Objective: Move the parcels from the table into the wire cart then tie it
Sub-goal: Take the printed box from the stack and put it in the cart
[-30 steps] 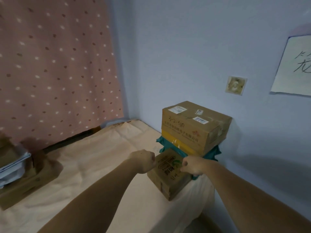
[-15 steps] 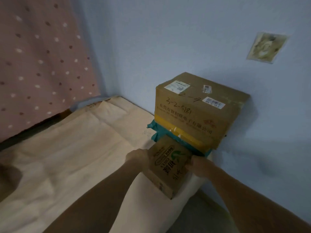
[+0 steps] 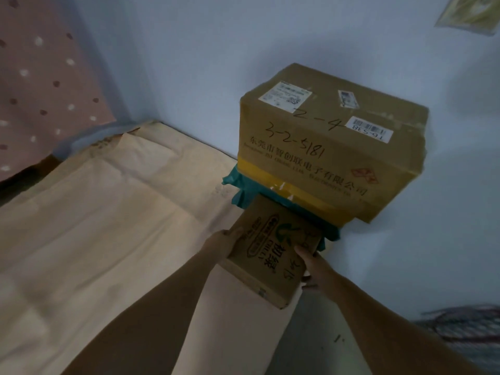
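Gripping the bottom box from both sides

Hanging at the far left is a pink curtain (image 3: 40, 85) with pale and dark dots, and below it the table (image 3: 108, 226) stretches out under creased beige paper. Coming in over that paper, the left hand (image 3: 221, 242) holds the left side of the small parcel (image 3: 273, 255); its fingers sit curled against the cardboard edge, though the dim light keeps me from telling whether they are spread or pressed together. This small parcel lies at the table's right corner, jutting past the edge toward the person, with green print and handwriting on top. A teal parcel (image 3: 243, 185) rests on its far half, and a large parcel (image 3: 324, 147) with 3 white labels and handwritten numbers sits on top of that, close to the blue wall (image 3: 216, 50). On the right side, the right hand (image 3: 311, 263) grips the small parcel, thumb laid over the top face, other fingers hidden beside the box. Low at the far right, a blurred dark wire shape (image 3: 465, 326) shows.
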